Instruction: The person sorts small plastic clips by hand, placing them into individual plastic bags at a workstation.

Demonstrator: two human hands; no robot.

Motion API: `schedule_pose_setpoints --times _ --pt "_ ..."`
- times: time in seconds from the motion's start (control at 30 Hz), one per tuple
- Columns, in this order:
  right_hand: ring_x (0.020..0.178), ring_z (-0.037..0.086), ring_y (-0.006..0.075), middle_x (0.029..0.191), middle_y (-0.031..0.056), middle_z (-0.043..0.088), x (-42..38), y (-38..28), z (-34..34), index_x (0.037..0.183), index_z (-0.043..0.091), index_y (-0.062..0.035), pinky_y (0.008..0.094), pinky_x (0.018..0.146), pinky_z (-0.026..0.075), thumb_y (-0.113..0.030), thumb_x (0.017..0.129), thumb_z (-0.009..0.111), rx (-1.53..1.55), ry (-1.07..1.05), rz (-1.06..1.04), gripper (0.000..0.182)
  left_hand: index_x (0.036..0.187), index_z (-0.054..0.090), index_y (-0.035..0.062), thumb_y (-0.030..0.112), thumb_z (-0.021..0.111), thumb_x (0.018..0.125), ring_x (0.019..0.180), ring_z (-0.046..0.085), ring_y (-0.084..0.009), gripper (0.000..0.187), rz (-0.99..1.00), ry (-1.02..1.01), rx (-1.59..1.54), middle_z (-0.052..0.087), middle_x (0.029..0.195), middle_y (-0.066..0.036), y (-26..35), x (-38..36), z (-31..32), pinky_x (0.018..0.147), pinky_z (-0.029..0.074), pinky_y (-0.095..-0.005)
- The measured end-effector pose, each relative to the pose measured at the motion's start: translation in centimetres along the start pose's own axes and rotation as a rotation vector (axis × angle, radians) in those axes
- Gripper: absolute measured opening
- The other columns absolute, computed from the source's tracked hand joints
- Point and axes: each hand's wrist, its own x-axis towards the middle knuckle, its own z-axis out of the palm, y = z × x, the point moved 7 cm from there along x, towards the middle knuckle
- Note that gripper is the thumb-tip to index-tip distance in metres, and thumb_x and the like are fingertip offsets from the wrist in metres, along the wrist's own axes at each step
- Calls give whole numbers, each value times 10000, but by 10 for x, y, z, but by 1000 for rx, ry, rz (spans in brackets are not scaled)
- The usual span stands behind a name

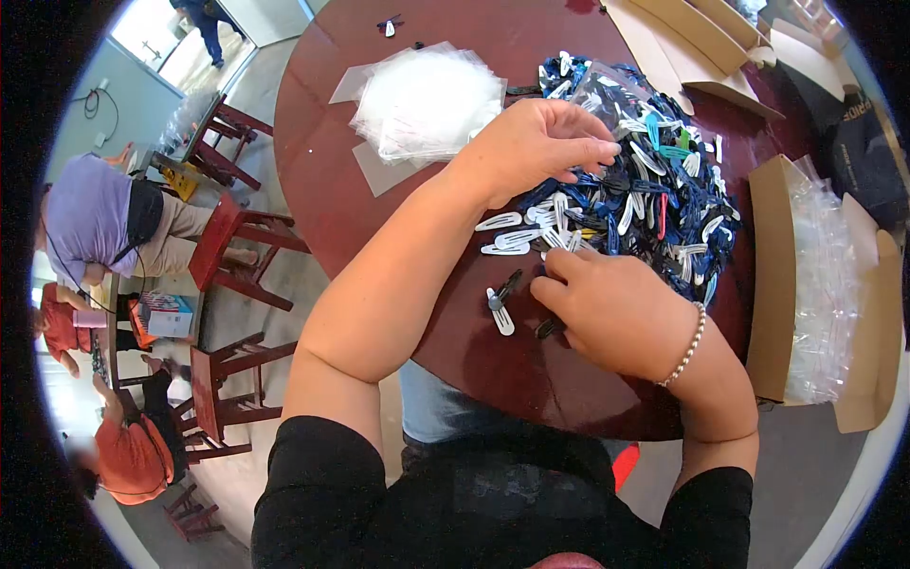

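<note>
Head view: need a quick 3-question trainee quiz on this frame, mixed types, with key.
1. True or false: the left hand rests on the pile of hair clips.
2. The stack of clear plastic bags lies: A) left of the pile, B) inside the cardboard box, C) on a chair.
3. Fill in: the right hand wears a bead ____ at the wrist.

Key: 1 true; 2 A; 3 bracelet.

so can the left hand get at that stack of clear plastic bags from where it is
Probably yes. The left hand rests at the edge of the hair clip pile, and the stack of clear bags lies just beside it on the round table, with nothing between them.
</note>
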Motion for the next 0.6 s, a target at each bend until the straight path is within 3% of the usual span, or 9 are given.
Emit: schedule_pose_setpoints --times 0.37,0.43,0.53,0.57,0.6 --pt "746 652 294 802 108 601 19 16 8 894 577 -69 394 641 532 -106 765 629 -115 124 149 143 1097 645 57 277 691 881 909 661 -133 312 -4 -4 6 713 1024 -74 1 -1 1 771 492 -264" --pt "755 662 301 801 121 636 16 32 5 899 586 -59 409 636 530 -99 769 607 65 190 117 138 1098 646 57 277 690 880 908 661 -135 313 -3 1 4 712 1024 -75 0 -1 1 770 492 -265" --pt "649 628 201 770 109 635 10 62 -9 939 622 -22 330 598 500 -7 751 623 480 269 143 188 1105 645 57 274 692 877 916 663 -140 319 -12 0 -12 711 1029 -78 0 -1 -1 771 492 -270" --pt "614 555 97 715 46 596 7 75 -9 929 614 -7 256 570 453 29 764 644 645 245 247 171 1105 645 57 274 692 877 916 663 -140 319 -9 0 -11 711 1029 -78 0 -1 -1 771 492 -270" --pt "615 536 66 712 17 585 4 81 -15 919 607 -2 233 556 434 26 778 647 713 274 275 149 1109 645 57 272 695 875 920 665 -142 321 -7 11 -24 710 1027 -76 0 0 -2 769 493 -271"
